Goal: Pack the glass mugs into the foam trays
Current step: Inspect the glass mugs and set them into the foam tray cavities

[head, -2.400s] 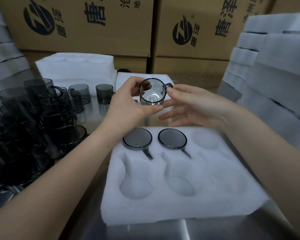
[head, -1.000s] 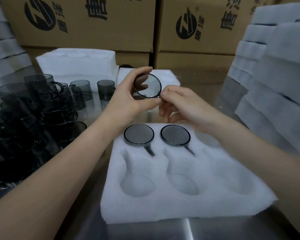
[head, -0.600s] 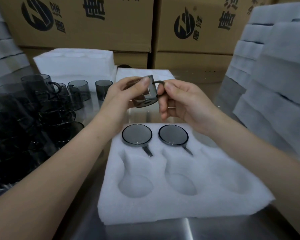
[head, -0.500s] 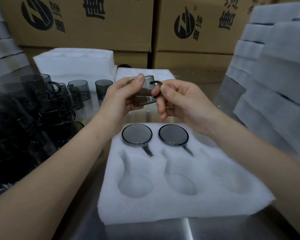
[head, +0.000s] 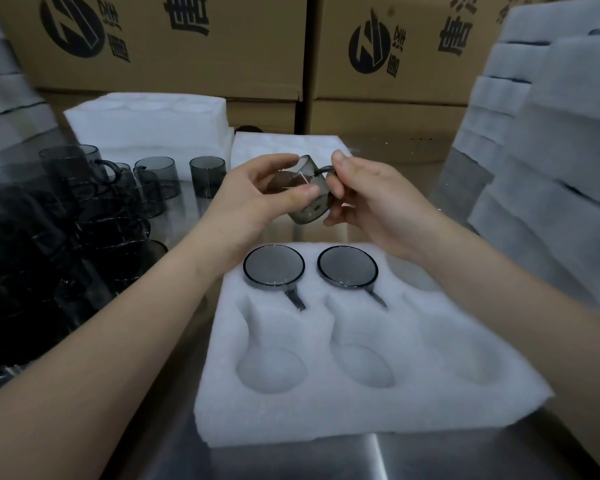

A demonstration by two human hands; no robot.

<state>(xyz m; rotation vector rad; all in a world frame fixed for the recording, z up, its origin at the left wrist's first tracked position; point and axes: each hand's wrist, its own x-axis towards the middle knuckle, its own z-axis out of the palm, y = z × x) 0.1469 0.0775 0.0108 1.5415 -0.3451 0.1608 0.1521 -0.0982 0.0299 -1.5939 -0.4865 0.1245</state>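
Note:
A smoky glass mug (head: 311, 202) is held in the air above the far edge of the white foam tray (head: 361, 403). My left hand (head: 257, 199) grips its body with thumb and fingers. My right hand (head: 371, 199) pinches its handle at the mug's upper right. The mug is tilted, its base pointing down toward me. Two mugs sit in the tray's far row: one at the left (head: 274, 270), one in the middle (head: 347, 270), handles toward me. The far right pocket and the three near pockets hold nothing.
Several loose dark glass mugs (head: 84, 216) crowd the steel table at the left. More foam trays (head: 146, 129) lie behind. Stacked foam (head: 548, 161) rises at the right, more at the far left. Printed cardboard boxes (head: 187, 46) wall off the back.
The mug has been turned in both hands, from mouth facing me to base tilted down toward me. It has dropped slightly toward the tray. My right fingers now pinch the handle.

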